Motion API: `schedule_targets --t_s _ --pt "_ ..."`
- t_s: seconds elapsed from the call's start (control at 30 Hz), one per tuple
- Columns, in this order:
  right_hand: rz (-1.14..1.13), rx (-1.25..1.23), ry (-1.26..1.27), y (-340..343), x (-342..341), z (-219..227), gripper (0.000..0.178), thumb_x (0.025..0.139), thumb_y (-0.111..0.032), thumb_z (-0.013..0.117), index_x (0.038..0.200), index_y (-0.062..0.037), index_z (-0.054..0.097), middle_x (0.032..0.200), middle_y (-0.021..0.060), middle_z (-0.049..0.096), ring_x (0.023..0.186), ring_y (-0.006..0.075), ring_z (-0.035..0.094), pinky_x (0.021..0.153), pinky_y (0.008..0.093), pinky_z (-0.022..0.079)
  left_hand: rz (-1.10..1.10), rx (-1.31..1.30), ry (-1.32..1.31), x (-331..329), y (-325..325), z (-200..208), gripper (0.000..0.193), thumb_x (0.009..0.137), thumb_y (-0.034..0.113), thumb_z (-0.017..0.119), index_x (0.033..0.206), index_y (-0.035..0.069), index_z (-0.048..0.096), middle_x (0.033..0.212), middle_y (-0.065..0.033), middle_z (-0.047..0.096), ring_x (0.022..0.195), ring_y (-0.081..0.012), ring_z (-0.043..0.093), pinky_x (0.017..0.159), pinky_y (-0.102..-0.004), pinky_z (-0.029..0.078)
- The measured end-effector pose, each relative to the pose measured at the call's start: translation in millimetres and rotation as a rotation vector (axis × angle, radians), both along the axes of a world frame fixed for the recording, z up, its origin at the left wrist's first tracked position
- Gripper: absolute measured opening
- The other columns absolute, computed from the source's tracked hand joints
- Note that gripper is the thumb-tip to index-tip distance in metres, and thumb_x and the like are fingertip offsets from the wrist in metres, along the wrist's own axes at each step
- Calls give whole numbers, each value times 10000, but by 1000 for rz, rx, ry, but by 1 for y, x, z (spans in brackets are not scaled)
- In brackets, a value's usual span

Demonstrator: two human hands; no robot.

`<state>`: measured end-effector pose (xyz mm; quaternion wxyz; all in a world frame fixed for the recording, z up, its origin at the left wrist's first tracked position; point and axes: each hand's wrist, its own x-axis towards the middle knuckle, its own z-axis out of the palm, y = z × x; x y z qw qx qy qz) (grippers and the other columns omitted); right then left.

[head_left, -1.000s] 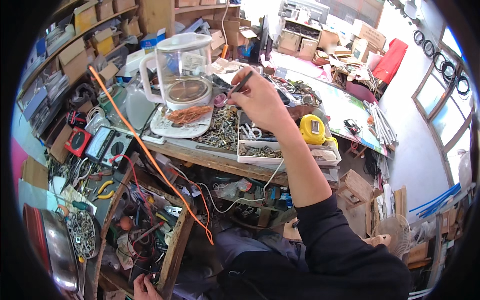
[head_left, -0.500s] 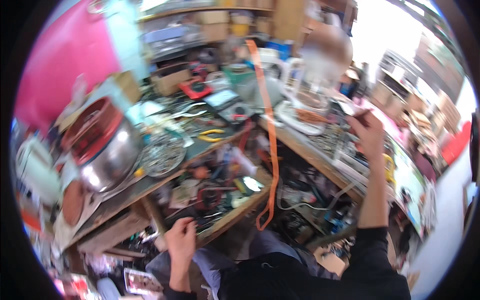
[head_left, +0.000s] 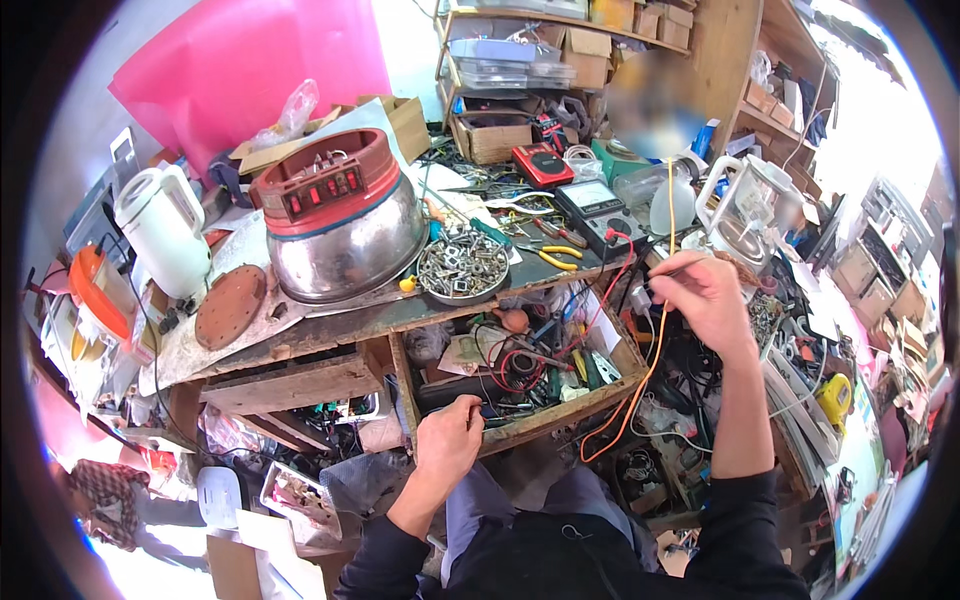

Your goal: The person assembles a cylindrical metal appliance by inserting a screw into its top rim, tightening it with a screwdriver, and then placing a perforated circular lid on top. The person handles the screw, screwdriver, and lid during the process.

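My right hand is raised over the bench corner, thumb and fingertips pinched together on a thin orange cord. Above the fingers the cord runs straight up; below them it hangs in a slack loop. My left hand is curled closed at the front edge of an open wooden drawer. What its fingers grip, if anything, is hidden. Coiled red test leads and mixed tools lie in the drawer. Behind it on the bench are yellow-handled pliers, a multimeter and a round tray of metal hardware.
A steel pot-shaped appliance with a red collar stands left on the bench, beside a rusty disc and a white jug. To the right are a clear jug and a yellow tape measure. Shelves stand behind.
The view has swung left and steadied. The orange cord, loose and apart from my right hand before, now meets its fingertips. My left hand stays by the drawer front, still closed.
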<state>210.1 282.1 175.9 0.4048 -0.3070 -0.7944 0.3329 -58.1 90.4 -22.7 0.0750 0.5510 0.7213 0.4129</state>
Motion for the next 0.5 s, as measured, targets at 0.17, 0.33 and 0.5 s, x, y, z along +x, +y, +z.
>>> schedule_targets --t_s 0.17,0.33,0.5 --pt "155 129 -176 26 -52 -16 121 1023 -83 617 1030 34 649 983 63 716 871 121 644 803 264 518 22 -50 7 6 3 12 185 939 169 643 1054 39 708 910 -188 738 848 -378 719 752 -459 564" --pt "261 290 -198 42 -137 -19 134 1022 -48 541 1055 25 648 1001 120 691 909 220 656 819 352 516 14 -85 9 6 6 10 183 943 170 639 1063 49 705 890 -196 729 836 -385 714 744 -471 559" --pt "250 534 -300 78 -213 -25 297 942 -274 684 1047 4 693 957 229 638 953 424 634 855 483 503 6 -55 -3 6 11 9 181 949 161 625 1069 45 695 872 -210 720 813 -392 709 733 -482 558"
